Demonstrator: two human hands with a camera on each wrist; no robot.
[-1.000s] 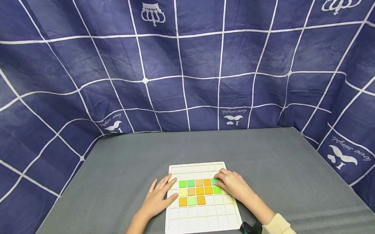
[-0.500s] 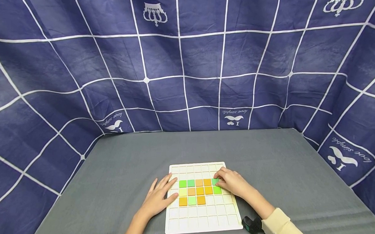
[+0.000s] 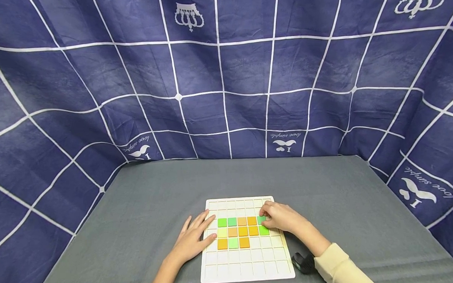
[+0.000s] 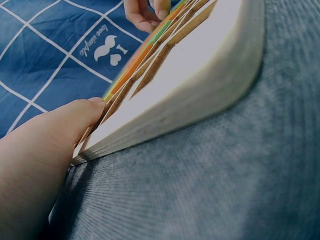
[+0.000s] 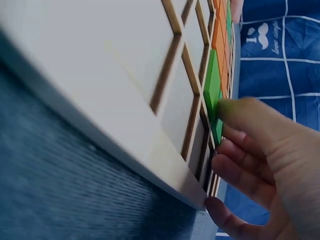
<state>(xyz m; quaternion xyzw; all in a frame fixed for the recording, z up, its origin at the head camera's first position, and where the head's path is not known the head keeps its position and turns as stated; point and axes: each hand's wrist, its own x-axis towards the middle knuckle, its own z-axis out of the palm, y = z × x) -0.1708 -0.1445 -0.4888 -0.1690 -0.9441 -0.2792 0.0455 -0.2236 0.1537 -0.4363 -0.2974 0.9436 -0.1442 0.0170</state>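
A white gridded board (image 3: 248,269) lies on the grey surface with square green, teal, yellow, tan and orange tiles in three rows. My left hand (image 3: 188,242) rests on the board's left edge with fingers spread and straight; its thumb (image 4: 82,112) lies over the rim in the left wrist view. At the far right of the top row, my right hand (image 3: 282,218) has thumb and fingers curled around a teal tile (image 3: 260,220), pinching it. Just below that tile sits a bright green tile (image 3: 263,230), close to the right thumb (image 5: 235,110).
Grey cloth (image 3: 165,189) covers the table around the board. A dark blue curtain (image 3: 242,108) with white lines hangs behind and at both sides. A black wrist device (image 3: 303,263) sits by the right sleeve (image 3: 343,266).
The view shifts slightly, so the board and hands appear a little farther right. Both hands keep their places on the board, and no tile visibly moves.
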